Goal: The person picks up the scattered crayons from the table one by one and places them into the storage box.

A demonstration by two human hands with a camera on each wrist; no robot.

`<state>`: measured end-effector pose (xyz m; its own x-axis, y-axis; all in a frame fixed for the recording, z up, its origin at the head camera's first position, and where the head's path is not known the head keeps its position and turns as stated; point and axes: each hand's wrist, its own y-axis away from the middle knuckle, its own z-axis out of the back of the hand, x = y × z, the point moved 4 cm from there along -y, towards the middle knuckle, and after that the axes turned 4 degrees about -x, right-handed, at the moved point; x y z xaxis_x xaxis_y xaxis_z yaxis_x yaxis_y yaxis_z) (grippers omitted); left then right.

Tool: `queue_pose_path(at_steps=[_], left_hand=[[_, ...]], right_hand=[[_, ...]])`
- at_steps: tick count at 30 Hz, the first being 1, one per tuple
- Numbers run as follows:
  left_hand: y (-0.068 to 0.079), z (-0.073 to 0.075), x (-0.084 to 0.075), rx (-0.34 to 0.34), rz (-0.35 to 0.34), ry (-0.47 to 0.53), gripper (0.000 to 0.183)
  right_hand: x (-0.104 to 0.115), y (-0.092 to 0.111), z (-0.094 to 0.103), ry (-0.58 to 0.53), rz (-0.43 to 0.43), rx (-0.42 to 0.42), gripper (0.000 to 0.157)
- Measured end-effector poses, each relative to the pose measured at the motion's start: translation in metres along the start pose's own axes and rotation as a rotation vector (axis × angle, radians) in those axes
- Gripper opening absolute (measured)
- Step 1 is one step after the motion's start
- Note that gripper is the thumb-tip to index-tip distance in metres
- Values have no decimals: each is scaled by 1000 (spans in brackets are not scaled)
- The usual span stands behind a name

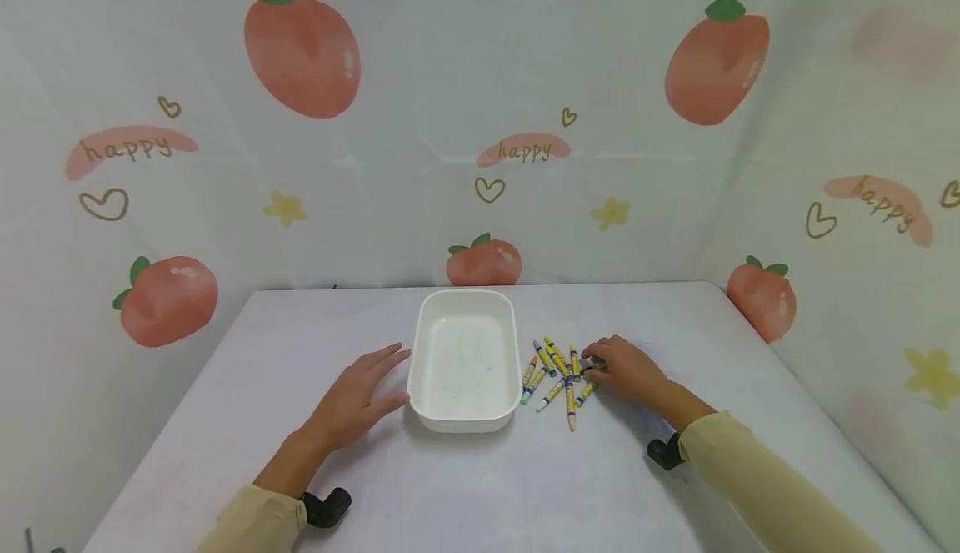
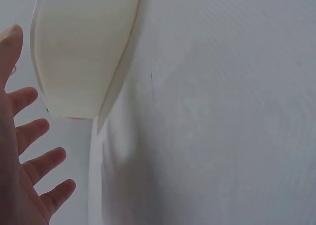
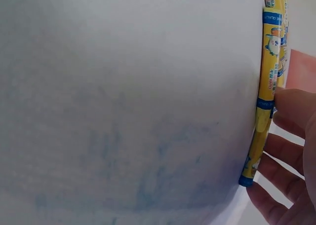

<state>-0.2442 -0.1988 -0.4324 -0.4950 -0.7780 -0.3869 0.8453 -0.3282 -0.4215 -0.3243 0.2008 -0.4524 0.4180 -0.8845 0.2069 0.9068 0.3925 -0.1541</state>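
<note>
In the head view a white plastic tub (image 1: 465, 419) stands in the middle of the table. My left hand (image 1: 358, 399) is at its left side, fingers spread and the fingertips right at the rim; in the left wrist view the fingers (image 2: 44, 164) are apart beside the tub's wall (image 2: 81, 57). Several yellow-wrapped crayons (image 1: 572, 407) lie in a loose pile to the tub's right. At the pile's right edge my right hand (image 1: 626, 369) has curved fingers and pinches a crayon with a blue end (image 3: 256, 143), close over the table. Another crayon (image 3: 270, 57) lines up behind it.
The white table (image 1: 337, 478) carries faint blue smudges (image 3: 158, 170) near the right hand. A white curtain with printed fruit (image 1: 303, 57) hangs behind the table and along its sides. A black strap mount (image 1: 326, 509) sits on each wrist.
</note>
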Motion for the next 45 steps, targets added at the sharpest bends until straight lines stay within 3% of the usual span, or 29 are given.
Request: queue_pose_path(at_steps=[5,11,18,24,30,33,45], left_hand=[[-1,-6,1,0,44,45,61],[-5,-10,0,28,81,84,62],[-11,-11,-2,92,249,212,63],[-13,-13,-2,133,349,291,64],[-13,-14,1,180,447,359,68],[-14,-14,1,175,452,385,70],[-14,-17,3,145,429,465,70]], right_hand=[[5,-3,3,-14,-35,39,27],[7,-7,4,-10,-15,73,17],[8,-8,5,0,47,68,11],[10,-7,5,-15,85,43,12],[10,-7,7,-70,-28,53,11],[9,-7,10,-97,-64,36,11],[19,-11,27,-301,-68,-90,10]])
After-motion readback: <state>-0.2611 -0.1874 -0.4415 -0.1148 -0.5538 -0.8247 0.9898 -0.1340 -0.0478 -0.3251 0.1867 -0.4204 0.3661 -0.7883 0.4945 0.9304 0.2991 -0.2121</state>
